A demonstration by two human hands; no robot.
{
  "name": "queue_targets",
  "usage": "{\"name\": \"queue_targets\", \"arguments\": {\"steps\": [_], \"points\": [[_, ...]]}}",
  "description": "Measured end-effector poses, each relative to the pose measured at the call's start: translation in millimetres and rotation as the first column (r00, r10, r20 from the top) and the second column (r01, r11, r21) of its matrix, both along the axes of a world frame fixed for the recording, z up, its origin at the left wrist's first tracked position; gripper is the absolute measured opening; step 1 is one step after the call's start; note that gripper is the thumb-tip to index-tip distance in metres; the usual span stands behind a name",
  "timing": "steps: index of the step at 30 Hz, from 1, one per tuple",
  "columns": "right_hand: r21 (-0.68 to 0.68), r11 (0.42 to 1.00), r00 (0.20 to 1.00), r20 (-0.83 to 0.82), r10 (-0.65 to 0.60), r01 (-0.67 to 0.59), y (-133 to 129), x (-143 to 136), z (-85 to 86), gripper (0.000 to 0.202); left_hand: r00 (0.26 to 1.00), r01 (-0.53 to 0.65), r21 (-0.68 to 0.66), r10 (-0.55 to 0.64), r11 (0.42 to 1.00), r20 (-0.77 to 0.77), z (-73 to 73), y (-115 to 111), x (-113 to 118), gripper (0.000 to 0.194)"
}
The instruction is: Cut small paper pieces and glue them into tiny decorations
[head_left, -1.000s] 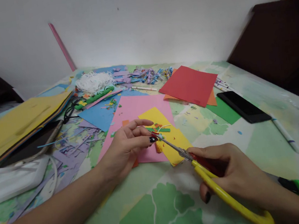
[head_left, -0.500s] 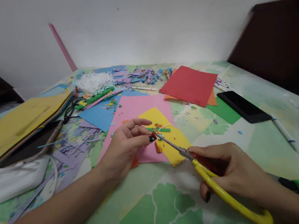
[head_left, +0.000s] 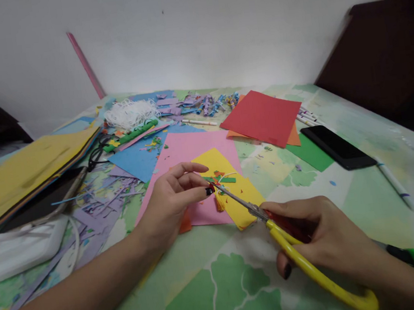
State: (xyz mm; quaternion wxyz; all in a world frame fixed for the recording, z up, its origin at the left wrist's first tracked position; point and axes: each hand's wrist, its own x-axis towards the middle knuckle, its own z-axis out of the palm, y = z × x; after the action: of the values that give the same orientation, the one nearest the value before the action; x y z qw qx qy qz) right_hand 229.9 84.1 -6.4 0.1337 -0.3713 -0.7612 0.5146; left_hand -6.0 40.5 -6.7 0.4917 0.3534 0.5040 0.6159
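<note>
My left hand (head_left: 179, 193) pinches a small red piece (head_left: 212, 187) with an orange-yellow fringed paper bit (head_left: 219, 201) hanging beneath it. My right hand (head_left: 314, 227) is closed around the yellow-handled scissors (head_left: 303, 261), whose blade tips meet the red piece at my left fingertips. Under them, a yellow paper (head_left: 244, 195) with small green and orange scraps lies over a pink sheet (head_left: 198, 146). A thin white string (head_left: 228, 176) curves out beside the scraps. Whether the blades are cutting anything is too small to tell.
At the back are white string (head_left: 130, 113) and curled paper strips (head_left: 210, 105). Red paper (head_left: 263, 118) and a black phone (head_left: 336, 146) lie at the right. On the left are yellow sheets (head_left: 27, 167), a white device (head_left: 25, 247) and purple scraps (head_left: 97, 213).
My left hand has shifted very slightly, with its fingertips staying at the scissor tips. My right hand and the scissors look almost unmoved.
</note>
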Motion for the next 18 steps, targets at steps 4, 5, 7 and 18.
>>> {"name": "queue_targets", "arguments": {"steps": [4, 5, 7, 18], "points": [[0.027, 1.000, 1.000, 0.004, -0.016, 0.016, -0.4, 0.2, 1.0, 0.017, 1.000, -0.003, 0.017, 0.003, 1.000, -0.014, -0.2, 0.6, -0.5, 0.033], [0.034, 0.999, 1.000, 0.005, -0.015, 0.014, -0.5, 0.3, 1.4, 0.017, 1.000, -0.001, 0.021, 0.001, 1.000, -0.018, -0.2, 0.6, -0.7, 0.032], [0.051, 0.999, 1.000, 0.010, -0.009, 0.008, -0.6, 0.5, 1.9, 0.017, 1.000, 0.000, 0.023, 0.001, 1.000, -0.031, -0.2, 0.2, -1.2, 0.032], [0.068, 0.997, 0.999, 0.033, 0.019, -0.021, 1.0, 1.5, 1.0, 0.018, 0.996, -0.009, 0.030, 0.011, 1.000, -0.084, -0.1, -0.7, -1.8, 0.031]]}}
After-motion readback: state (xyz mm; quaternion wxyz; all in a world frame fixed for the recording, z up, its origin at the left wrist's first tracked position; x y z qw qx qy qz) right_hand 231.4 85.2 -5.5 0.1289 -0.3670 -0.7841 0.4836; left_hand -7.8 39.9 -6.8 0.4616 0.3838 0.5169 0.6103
